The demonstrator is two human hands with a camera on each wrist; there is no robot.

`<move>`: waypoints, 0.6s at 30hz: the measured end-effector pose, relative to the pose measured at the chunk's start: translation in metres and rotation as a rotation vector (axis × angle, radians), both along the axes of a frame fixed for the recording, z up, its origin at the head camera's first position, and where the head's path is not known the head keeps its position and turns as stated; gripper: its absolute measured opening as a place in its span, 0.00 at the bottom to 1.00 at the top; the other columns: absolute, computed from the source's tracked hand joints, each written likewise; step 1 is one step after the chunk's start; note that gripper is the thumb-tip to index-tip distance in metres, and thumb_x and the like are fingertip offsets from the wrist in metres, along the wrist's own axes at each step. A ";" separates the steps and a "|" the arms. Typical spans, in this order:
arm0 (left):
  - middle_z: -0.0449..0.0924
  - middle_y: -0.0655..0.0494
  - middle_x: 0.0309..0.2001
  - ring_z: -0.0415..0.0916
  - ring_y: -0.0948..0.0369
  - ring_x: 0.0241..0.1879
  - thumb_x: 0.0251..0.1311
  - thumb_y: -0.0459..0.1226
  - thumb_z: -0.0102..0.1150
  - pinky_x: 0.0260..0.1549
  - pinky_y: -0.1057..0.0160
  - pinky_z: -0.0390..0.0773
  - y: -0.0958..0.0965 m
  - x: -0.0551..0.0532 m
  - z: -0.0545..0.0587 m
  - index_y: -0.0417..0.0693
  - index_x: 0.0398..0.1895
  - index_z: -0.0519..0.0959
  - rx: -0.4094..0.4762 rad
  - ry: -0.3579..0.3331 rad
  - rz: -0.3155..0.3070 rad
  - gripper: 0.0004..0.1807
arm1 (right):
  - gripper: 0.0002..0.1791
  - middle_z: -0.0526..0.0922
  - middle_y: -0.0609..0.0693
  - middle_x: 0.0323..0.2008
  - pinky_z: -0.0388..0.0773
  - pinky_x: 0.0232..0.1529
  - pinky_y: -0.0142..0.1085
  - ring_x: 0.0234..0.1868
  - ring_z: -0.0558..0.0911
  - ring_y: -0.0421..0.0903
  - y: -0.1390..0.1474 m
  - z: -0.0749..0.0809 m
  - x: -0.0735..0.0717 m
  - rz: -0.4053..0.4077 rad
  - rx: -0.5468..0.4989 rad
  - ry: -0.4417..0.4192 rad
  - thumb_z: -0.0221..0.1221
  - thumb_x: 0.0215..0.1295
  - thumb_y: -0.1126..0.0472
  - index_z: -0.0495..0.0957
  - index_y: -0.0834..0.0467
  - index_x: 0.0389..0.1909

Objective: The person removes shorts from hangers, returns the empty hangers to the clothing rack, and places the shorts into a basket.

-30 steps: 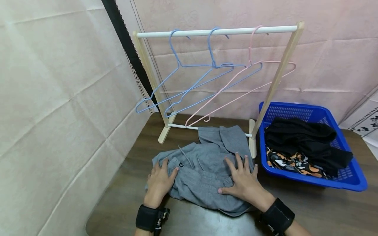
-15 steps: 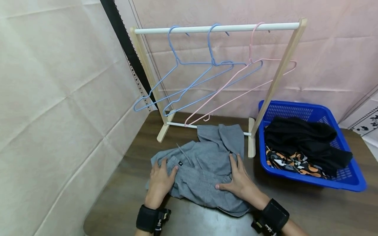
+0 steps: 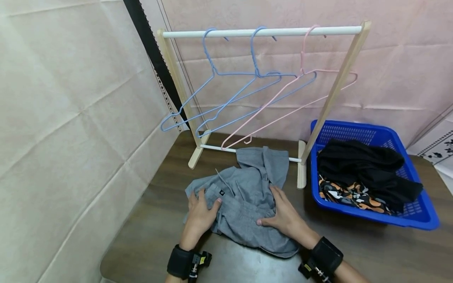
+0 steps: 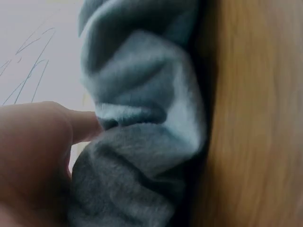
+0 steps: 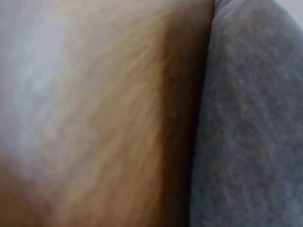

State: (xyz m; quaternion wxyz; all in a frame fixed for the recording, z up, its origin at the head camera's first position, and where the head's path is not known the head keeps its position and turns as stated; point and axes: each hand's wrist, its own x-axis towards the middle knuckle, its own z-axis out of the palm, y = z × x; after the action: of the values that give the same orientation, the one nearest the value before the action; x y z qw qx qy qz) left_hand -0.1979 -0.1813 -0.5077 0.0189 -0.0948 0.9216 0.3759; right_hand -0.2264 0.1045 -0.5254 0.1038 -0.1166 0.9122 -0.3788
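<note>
A pair of grey drawstring shorts [image 3: 244, 212] lies crumpled on the table, its waistband toward me and one leg reaching back to the rack's lower bar. My left hand [image 3: 201, 216] rests on the left side of the waistband, thumb spread from the fingers beside a small black label [image 3: 221, 192]. On the right side, my right hand [image 3: 288, 218] presses against the cloth with its thumb stretched over the waistband. Bunched folds of the shorts [image 4: 142, 118] fill the left wrist view beside the hand. In the right wrist view only grey cloth [image 5: 251, 123] and tabletop show up close.
Behind the shorts stands a wooden rack [image 3: 330, 92] with a white top bar [image 3: 233, 33]. Two blue hangers [image 3: 255, 59] and a pink hanger [image 3: 302, 59] hang from it. To the right, a blue basket [image 3: 375, 125] holds black clothing [image 3: 361, 161] and a patterned garment [image 3: 354, 194].
My right hand has moved left and its fingers have drawn closer together, pushing the right side of the shorts inward. The left hand has shifted slightly right with the cloth.
</note>
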 end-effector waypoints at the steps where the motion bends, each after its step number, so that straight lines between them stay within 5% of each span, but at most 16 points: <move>1: 0.38 0.21 0.80 0.38 0.27 0.80 0.76 0.52 0.58 0.66 0.24 0.61 0.003 0.000 0.000 0.37 0.82 0.53 0.007 0.000 -0.006 0.44 | 0.71 0.52 0.70 0.81 0.67 0.69 0.64 0.78 0.59 0.70 0.000 0.000 0.000 0.007 -0.006 0.006 0.82 0.49 0.41 0.49 0.64 0.83; 18: 0.36 0.21 0.81 0.34 0.27 0.80 0.81 0.55 0.48 0.70 0.24 0.53 0.045 -0.002 0.004 0.34 0.82 0.53 0.115 -0.021 -0.097 0.42 | 0.58 0.62 0.67 0.78 0.69 0.70 0.61 0.78 0.63 0.66 -0.013 -0.002 -0.003 0.068 -0.048 0.087 0.83 0.51 0.50 0.63 0.63 0.79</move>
State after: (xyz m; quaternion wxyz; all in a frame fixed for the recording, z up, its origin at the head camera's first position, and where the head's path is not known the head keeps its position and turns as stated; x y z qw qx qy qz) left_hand -0.1998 -0.1362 -0.5041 0.0523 -0.0526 0.9018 0.4257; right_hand -0.2291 0.0919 -0.5274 0.0741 -0.1664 0.9020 -0.3913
